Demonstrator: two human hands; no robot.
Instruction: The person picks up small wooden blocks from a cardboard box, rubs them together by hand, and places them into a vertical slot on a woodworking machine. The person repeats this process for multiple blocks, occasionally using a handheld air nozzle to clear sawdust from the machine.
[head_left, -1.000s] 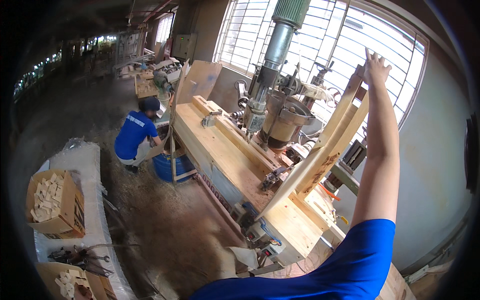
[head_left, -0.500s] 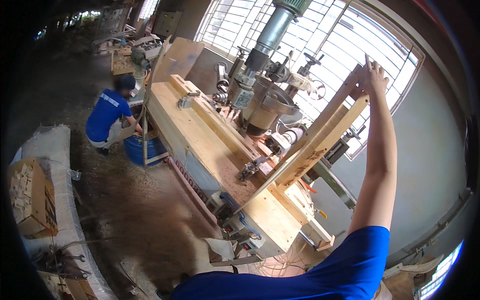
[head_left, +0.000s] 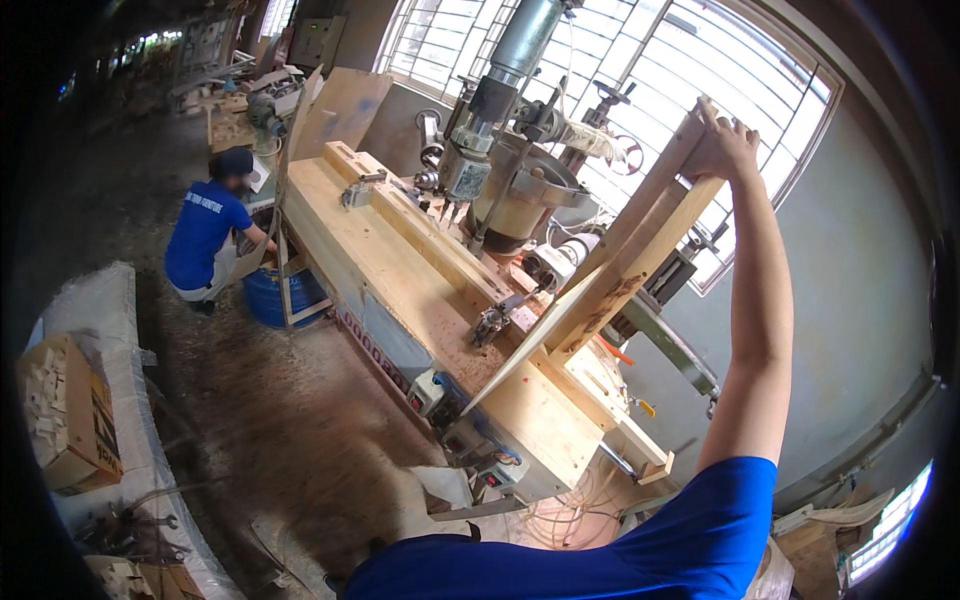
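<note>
My right hand (head_left: 728,150) reaches up at the right with the arm stretched out. Its fingers are closed over the top end of a tall wooden board (head_left: 655,215), which stands slanted in this view. Beside that board runs a lighter wooden post (head_left: 640,270), rising from the near end of the workbench (head_left: 545,425). A thin, pale slat (head_left: 525,345) leans at the foot of the post, its lower end tapering to a point near the bench edge. My left hand is out of view.
A drilling machine (head_left: 468,165) with a round metal bowl (head_left: 520,195) stands over the bench, beside a wooden fence (head_left: 430,235) and metal clamps. Switch boxes (head_left: 500,472) hang on the bench's front. At left, a person (head_left: 210,235) crouches by a blue drum (head_left: 280,295); a carton of wood pieces (head_left: 65,415) sits nearer.
My right hand's raised finger has come down, and the fingers now curl over the board's top. The thin slat shows a broader face. The view has shifted slightly.
</note>
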